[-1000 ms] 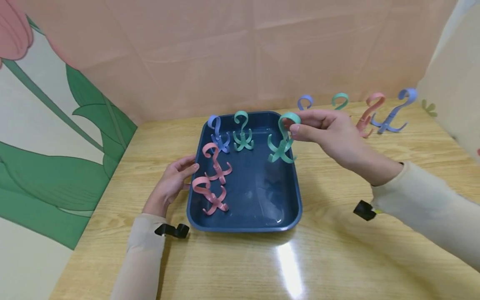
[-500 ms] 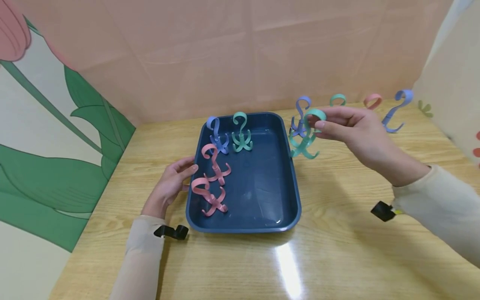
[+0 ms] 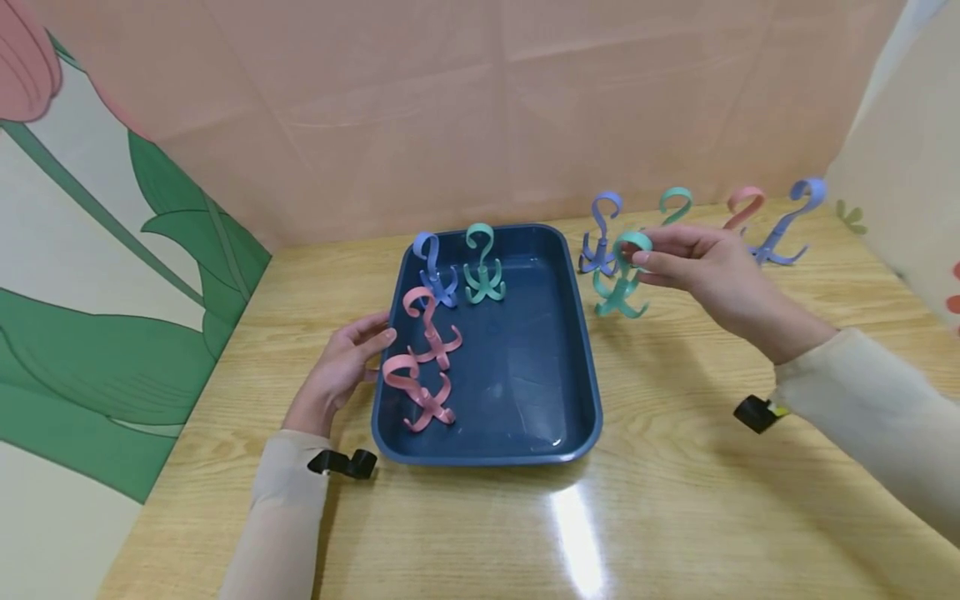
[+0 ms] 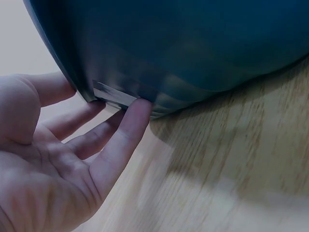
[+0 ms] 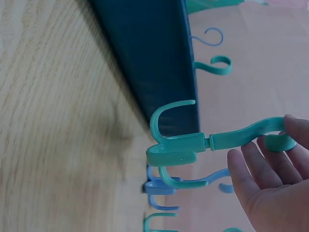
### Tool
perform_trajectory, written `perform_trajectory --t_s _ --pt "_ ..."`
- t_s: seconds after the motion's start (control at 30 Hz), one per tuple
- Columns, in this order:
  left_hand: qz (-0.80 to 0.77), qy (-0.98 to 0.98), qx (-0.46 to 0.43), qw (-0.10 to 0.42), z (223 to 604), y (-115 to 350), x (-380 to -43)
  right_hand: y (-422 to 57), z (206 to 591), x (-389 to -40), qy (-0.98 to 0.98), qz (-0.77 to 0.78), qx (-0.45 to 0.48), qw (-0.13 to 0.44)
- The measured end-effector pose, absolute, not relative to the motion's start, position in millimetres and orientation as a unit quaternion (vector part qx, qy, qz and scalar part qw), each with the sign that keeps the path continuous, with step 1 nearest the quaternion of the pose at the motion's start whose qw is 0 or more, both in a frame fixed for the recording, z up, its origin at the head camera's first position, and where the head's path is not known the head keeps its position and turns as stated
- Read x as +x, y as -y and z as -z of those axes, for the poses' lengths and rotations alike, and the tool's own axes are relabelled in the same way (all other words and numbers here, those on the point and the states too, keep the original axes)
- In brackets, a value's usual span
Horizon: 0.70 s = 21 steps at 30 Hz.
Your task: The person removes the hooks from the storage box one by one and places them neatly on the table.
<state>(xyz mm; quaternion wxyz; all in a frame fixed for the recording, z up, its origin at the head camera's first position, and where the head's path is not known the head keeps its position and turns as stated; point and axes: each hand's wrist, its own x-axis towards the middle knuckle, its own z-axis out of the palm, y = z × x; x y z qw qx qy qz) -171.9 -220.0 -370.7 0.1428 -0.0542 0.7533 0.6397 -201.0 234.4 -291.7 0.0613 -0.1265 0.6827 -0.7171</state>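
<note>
My right hand [image 3: 708, 271] pinches a green multi-prong hook [image 3: 621, 287] by its curled top, to the right of the dark blue tray [image 3: 510, 460]. In the right wrist view this green hook [image 5: 178, 150] has a swivel neck and curved prongs; whether its base touches the table cannot be told. On the tray's left side, my left hand [image 3: 341, 367] holds the edge, thumb at the rim and fingers against the outer wall, as the left wrist view shows. Inside the tray stand a blue hook [image 3: 437, 279], a green hook [image 3: 483, 279] and two pink hooks [image 3: 435, 337].
Behind my right hand on the wooden table [image 3: 465, 533] are a blue hook [image 3: 600, 246], another green hook [image 3: 677, 200], a pink hook [image 3: 746, 204] partly hidden, and a blue hook [image 3: 783, 237] at far right. A pink-covered wall [image 3: 480, 117] rises at the back.
My right hand has carried the green hook rightward from over the tray to beside it, then slightly lower. Another blue hook behind came into fuller view. My left hand has stayed put.
</note>
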Motion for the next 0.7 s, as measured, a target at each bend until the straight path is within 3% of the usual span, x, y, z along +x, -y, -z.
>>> perform_trajectory --t_s 0.7 --pt "-0.643 -0.751 -0.058 0.142 372.0 220.3 -173.7 -227.1 318.4 -226.5 -0.659 0.737 -0.076 0.128"
